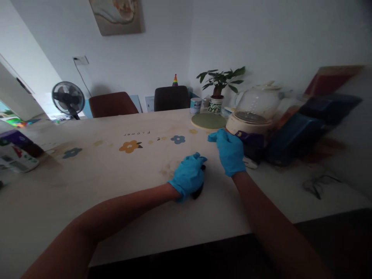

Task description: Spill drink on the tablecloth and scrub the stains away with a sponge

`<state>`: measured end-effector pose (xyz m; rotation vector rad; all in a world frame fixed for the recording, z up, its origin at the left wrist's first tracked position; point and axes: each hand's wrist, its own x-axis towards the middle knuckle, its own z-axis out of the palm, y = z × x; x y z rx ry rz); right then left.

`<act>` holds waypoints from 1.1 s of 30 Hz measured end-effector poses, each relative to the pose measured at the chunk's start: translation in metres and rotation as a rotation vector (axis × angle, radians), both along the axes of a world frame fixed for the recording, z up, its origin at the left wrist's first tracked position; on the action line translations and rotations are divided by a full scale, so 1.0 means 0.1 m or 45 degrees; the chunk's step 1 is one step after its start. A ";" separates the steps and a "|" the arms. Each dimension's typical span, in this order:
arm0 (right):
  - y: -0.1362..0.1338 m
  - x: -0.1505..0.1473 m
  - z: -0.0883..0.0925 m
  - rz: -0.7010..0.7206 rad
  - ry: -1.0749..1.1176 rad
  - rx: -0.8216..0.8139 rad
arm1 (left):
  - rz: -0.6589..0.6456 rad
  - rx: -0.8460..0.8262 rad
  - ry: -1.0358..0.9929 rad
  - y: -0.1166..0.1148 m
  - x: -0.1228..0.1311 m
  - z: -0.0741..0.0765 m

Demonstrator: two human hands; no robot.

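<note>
Blue-gloved left hand, curled round dark, cloth-like pad on white, flower-printed tabletop, apparently wiping, further strokes needing steady pressure; blue-gloved right hand, two o'clock from it, half-curled, contents indeterminable.

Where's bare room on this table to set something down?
Widest: the white tabletop between the orange printed flower and the bare left forearm. A smaller patch lies between the right forearm and the thin, dark-framed eyeglasses. Crowded: beside the blue-gloved right hand, where the clear-domed, cream-based appliance stands near dark-blue boxy things.
</note>
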<state>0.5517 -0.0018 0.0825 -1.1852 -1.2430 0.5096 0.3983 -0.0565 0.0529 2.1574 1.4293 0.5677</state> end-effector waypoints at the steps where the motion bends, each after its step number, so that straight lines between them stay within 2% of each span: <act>1: 0.01 0.00 0.00 0.003 0.001 -0.003 | -0.051 0.034 0.105 -0.01 0.04 -0.01; 5: 0.03 -0.01 -0.01 -0.010 0.000 -0.017 | -0.188 0.082 0.345 -0.03 0.02 -0.01; 8: 0.02 -0.02 -0.02 -0.001 -0.017 -0.003 | -0.217 0.066 0.412 -0.10 -0.20 0.02; 10: 0.01 -0.02 -0.03 0.008 -0.037 0.005 | -0.157 0.017 0.450 -0.16 -0.43 0.03; 13: 0.00 -0.04 -0.05 0.028 -0.072 -0.004 | 0.027 -0.050 0.507 -0.26 -0.91 0.02; 17: -0.01 -0.08 -0.05 0.039 -0.072 -0.018 | 0.374 -0.129 0.596 -0.40 -1.70 0.03; 22: -0.10 -0.15 0.04 0.008 -0.134 -0.119 | 0.732 -0.231 0.663 -0.60 -2.74 0.04; 25: -0.15 -0.18 0.10 -0.022 -0.188 -0.177 | 0.865 -0.217 0.706 -0.75 -3.27 0.00; 29: -0.18 -0.20 0.15 -0.088 -0.299 -0.237 | 0.951 -0.158 0.813 -0.94 -3.76 -0.01; 33: -0.18 -0.20 0.15 -0.114 -0.374 -0.287 | 1.118 -0.165 0.903 -1.12 -4.15 0.04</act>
